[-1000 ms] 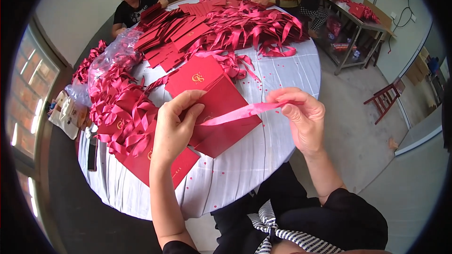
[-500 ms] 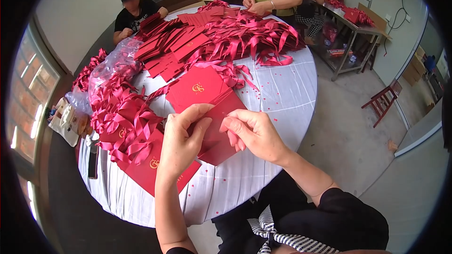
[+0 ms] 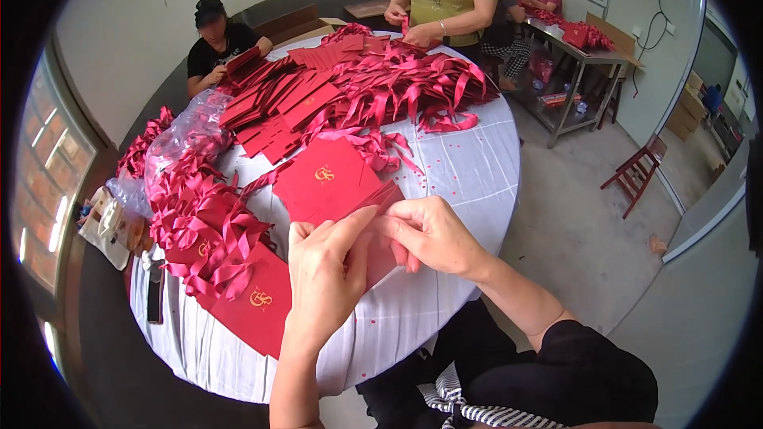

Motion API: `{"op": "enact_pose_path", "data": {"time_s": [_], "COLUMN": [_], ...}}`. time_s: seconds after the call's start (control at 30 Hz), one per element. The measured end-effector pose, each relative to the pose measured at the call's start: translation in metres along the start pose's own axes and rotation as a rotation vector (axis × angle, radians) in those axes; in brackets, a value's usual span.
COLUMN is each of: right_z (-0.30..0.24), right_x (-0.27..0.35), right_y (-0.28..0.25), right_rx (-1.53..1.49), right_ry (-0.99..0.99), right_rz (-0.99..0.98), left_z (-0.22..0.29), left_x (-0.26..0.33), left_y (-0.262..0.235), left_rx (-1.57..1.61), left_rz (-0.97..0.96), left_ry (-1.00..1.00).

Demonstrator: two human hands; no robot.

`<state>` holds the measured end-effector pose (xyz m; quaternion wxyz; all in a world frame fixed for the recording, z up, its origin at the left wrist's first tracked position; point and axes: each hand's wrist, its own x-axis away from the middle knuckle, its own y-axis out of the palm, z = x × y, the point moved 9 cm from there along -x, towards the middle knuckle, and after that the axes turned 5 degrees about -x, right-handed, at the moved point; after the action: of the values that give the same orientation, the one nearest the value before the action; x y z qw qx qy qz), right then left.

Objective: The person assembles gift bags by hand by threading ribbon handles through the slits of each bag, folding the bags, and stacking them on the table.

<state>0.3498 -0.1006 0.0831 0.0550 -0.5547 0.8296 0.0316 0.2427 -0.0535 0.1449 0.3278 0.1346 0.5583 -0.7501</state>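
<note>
A flat red paper gift bag is held up over the near side of the table, tilted. My left hand pinches its upper left edge between thumb and fingers. Close beside it, my right hand is closed at the upper right of the same bag, its fingertips almost meeting the left ones. Whether a ribbon is between the fingertips cannot be made out. Just beyond my hands lies a stack of red bags with a gold emblem. Another red bag lies left of my left wrist, partly under ribbons.
Pink-red ribbons heap up on the left beside clear plastic. A big pile of bags and ribbons covers the far side of the round table. Co-workers sit and stand beyond. A dark phone lies at the left edge.
My hands have come together at the bag's upper edge; the left hand moved right and slightly down. The view has shifted a little. The standing co-worker now holds up a ribbon.
</note>
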Motion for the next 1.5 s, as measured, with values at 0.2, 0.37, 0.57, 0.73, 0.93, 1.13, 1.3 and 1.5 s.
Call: {"op": "enact_pose_path", "data": {"time_s": [0.2,0.37,0.57,0.73,0.93,1.13,1.3,1.5], "right_z": [-0.022,-0.031,-0.041,-0.055,-0.071,-0.054,-0.046,-0.028], "right_x": [0.001,0.014,0.02,0.019,0.002,-0.038,-0.047,-0.052], "right_y": [-0.001,-0.013,-0.017,-0.022,-0.011,-0.001,0.013,-0.003], "right_rx": [0.212,0.355,0.473,0.437,0.749,0.871,0.972,0.809], "right_ry": [-0.249,-0.42,-0.604,-0.622,-0.663,-0.384,0.039,-0.002], "right_rz": [0.04,0.273,0.339,0.32,-0.014,-0.504,-0.805,-0.645], "left_z": [0.002,0.005,0.01,0.009,0.013,0.023,0.033,0.034], "left_x": [-0.002,-0.001,0.0,0.001,0.004,0.001,0.002,0.0], "left_y": [-0.005,-0.003,0.004,0.003,0.002,0.012,0.008,0.015], "left_rx": [-0.017,-0.005,0.02,0.005,-0.044,-0.058,-0.09,-0.124], "left_rz": [0.072,0.088,0.051,0.071,0.114,0.115,0.177,0.078], "left_ry": [0.068,0.046,0.064,0.063,0.071,0.105,0.163,0.17]}}
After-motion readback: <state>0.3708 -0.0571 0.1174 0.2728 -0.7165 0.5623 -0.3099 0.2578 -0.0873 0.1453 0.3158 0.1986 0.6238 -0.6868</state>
